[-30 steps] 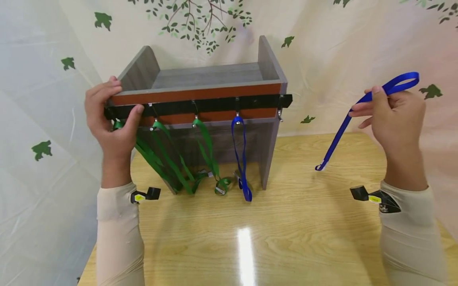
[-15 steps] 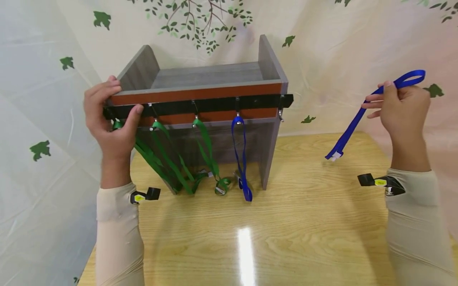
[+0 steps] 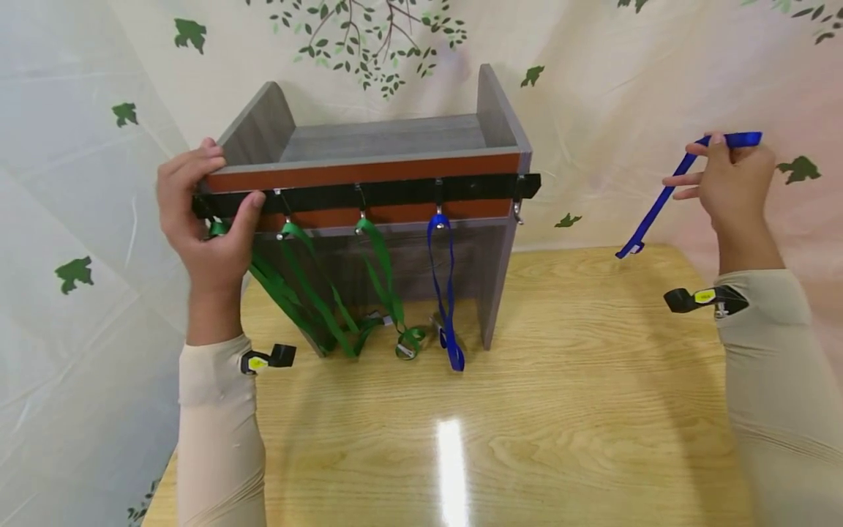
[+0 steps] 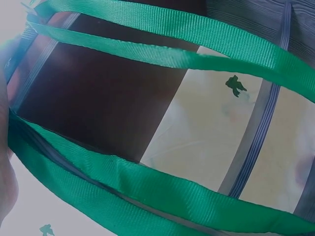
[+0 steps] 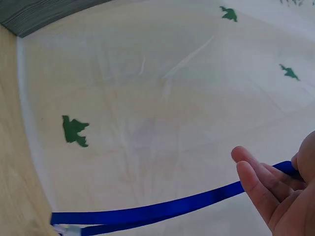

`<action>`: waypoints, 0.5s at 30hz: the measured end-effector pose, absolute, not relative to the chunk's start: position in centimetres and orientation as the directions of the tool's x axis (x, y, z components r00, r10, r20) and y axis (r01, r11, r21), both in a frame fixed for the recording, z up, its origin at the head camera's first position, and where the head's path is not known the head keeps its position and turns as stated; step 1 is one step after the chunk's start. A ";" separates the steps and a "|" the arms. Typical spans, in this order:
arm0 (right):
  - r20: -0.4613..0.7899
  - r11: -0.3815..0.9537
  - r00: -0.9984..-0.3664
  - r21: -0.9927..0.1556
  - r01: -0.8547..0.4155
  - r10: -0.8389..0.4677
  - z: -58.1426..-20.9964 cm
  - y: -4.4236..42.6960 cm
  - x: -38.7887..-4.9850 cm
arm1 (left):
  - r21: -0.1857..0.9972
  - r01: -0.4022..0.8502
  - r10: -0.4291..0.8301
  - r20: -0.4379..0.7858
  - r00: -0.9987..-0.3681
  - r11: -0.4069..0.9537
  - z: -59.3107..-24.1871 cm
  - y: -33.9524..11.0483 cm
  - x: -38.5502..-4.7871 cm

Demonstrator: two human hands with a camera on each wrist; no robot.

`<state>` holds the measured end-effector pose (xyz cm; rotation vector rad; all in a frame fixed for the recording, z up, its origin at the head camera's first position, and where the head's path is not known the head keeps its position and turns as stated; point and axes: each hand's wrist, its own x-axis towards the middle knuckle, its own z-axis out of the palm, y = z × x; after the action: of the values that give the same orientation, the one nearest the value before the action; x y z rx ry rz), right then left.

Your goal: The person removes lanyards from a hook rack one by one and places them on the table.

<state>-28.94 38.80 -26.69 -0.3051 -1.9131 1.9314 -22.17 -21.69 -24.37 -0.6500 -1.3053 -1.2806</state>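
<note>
My left hand (image 3: 214, 219) grips the left end of a grey wooden shelf rack (image 3: 498, 110), fingers over the top edge and thumb on its black hook strip (image 3: 395, 195). Green lanyards (image 3: 377, 256) hang from the left and middle hooks; their straps (image 4: 142, 179) cross close by in the left wrist view. One blue lanyard (image 3: 449, 322) hangs further right. The rightmost hook (image 3: 517, 212) is bare. Off to the right, my right hand (image 3: 737, 183) pinches another blue lanyard (image 3: 652, 212). Its strap (image 5: 172, 206) slants down to a pale clip (image 5: 74, 230) in the right wrist view.
The rack stands on a light wood table (image 3: 560, 410), towards the back. Behind it hangs a pale cloth backdrop (image 3: 593, 110) printed with green leaves. Lower ends of the hung lanyards reach the tabletop.
My right hand first moved right, then up and slightly back left, raising the lanyard's clip end up and to the right. The left hand and the rack stayed put.
</note>
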 end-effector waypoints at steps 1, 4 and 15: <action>0.117 0.005 -0.898 -0.992 -0.127 0.425 -26.9 39.0 -29.2 | 0.291 0.922 -0.308 0.928 -0.208 0.255 -24.4 -21.6 -22.2; 0.114 0.013 -0.904 -0.993 -0.120 0.412 -27.4 39.3 -30.2 | 0.289 0.921 -0.310 0.929 -0.203 0.262 -24.3 -21.7 -22.1; 0.116 0.089 -0.910 -0.992 -0.087 0.397 -29.0 40.7 -32.6 | 0.285 0.915 -0.306 0.932 -0.195 0.285 -24.3 -21.7 -22.0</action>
<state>-32.60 40.65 -28.98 -0.3054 -2.0192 1.8802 -22.01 -21.73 -24.25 -0.6376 -1.3133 -1.2479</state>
